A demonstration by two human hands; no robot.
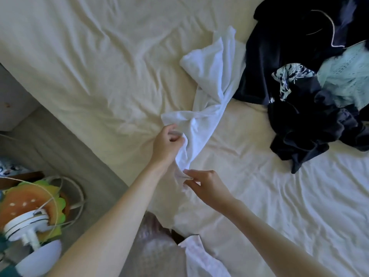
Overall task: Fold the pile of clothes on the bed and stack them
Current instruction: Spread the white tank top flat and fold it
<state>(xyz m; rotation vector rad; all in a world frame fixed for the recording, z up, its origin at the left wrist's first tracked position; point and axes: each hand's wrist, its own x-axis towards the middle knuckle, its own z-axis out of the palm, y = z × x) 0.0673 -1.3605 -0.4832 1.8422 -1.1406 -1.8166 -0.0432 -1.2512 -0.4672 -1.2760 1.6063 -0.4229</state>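
Observation:
A white garment (211, 76) lies twisted in a long strip across the middle of the cream bed sheet (89, 62). My left hand (166, 144) grips its near end, fingers curled round a fold. Just below, my right hand (203, 183) pinches the lower edge of the same garment between thumb and fingertips. The far end of the white garment reaches to the pile of clothes (311, 82) at the upper right, a heap of dark navy pieces with a pale mint knit and a patterned piece on top.
The bed's left edge runs diagonally from upper left to the bottom centre. Beside it on the floor stand a white fan (30, 226) with a cord and a colourful cushion (30, 196). A white and pink cloth (201, 258) lies at the near edge.

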